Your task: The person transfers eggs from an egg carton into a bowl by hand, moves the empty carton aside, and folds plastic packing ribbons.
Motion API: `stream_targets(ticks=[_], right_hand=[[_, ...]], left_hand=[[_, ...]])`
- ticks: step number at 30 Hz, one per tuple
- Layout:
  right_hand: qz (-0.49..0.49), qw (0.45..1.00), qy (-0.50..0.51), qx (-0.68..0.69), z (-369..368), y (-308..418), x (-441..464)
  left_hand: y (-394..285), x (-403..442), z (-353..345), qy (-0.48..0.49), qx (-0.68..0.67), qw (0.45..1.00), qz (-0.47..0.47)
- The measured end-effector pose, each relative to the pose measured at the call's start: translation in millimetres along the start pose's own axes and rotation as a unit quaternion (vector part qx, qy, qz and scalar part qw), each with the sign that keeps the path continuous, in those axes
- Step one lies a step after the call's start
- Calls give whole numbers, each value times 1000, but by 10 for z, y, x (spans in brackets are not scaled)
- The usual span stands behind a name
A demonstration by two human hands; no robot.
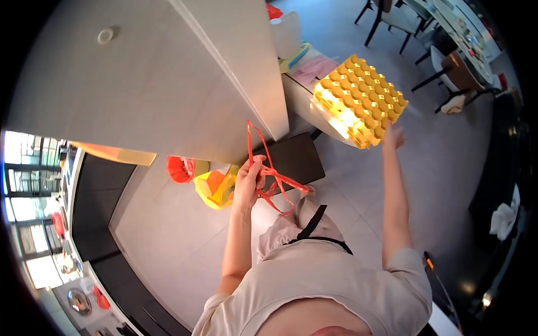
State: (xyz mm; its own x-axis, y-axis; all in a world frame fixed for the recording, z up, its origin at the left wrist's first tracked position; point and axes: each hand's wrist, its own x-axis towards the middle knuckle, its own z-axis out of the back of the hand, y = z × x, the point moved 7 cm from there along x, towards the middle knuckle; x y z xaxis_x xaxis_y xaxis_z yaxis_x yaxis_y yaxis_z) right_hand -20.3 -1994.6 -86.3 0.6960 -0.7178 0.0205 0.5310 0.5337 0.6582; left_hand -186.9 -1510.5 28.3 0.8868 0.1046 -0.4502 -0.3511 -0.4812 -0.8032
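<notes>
You've got white-hot daylight at the left-hand windows (43,272) | fierce glare down the lower-left side of your yellow egg trays (364,95) | right edge dim | straight lines bowing, corners black

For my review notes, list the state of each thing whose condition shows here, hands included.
Red strap: looped, ends loose
Left hand: closed around the strap
Egg trays: stacked, no eggs visible
Right hand: at the trays' near corner; how firm its grip is cannot be told
Yellow bag: crumpled, on the floor
Pink cloth: rumpled
</notes>
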Motion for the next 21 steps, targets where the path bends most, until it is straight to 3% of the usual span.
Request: stream_targets(ticks=[1,3,4,5,6,7,8,10,11,12,13,15,16,19,21], right_hand=[[15,990,-81,-118,376,426,-383],[191,974,84,87,-63,494,-933],[243,931,192,193,-269,517,-1260],[393,831,331,213,-169,977,-1859],[488,679,490,246,1,1348,-2533],[544,619,529,202,180,1640,-3037],[530,572,558,284,157,1682,-3478],[530,548,546,347,153,1846,-4162],[549,575,507,333,232,1988,-4440],[517,582,550,304,181,1989,-4636],[482,588,589,273,134,1983,-4830],[283,525,788,154,-186,1718,-5297],[257,507,773,282,-40,1760,-5439],[312,504,778,208,-220,1402,-5579],[203,505,820,178,95,1503,-5622]], left_hand=[[-40,-16,7,-10,-7,1000,-7],[-115,-112,19,-28,-24,999,-19],[-130,-164,56,-27,-30,999,-26],[-143,-226,100,-23,-53,998,-35],[-155,-299,157,-19,-78,996,-45],[-164,-383,210,-16,-103,993,-55],[-215,-501,220,-22,-138,989,-55],[-258,-726,295,7,-225,971,-84],[-276,-845,346,22,-265,959,-99],[-308,-972,382,58,-309,943,-113],[-363,-1134,471,33,-318,939,-127],[-502,-1440,810,64,-335,924,-175],[-568,-1649,1123,-9,-295,932,-210],[-712,-2366,2153,-187,-202,915,-296],[-670,-2863,2623,-261,-145,910,-288]])
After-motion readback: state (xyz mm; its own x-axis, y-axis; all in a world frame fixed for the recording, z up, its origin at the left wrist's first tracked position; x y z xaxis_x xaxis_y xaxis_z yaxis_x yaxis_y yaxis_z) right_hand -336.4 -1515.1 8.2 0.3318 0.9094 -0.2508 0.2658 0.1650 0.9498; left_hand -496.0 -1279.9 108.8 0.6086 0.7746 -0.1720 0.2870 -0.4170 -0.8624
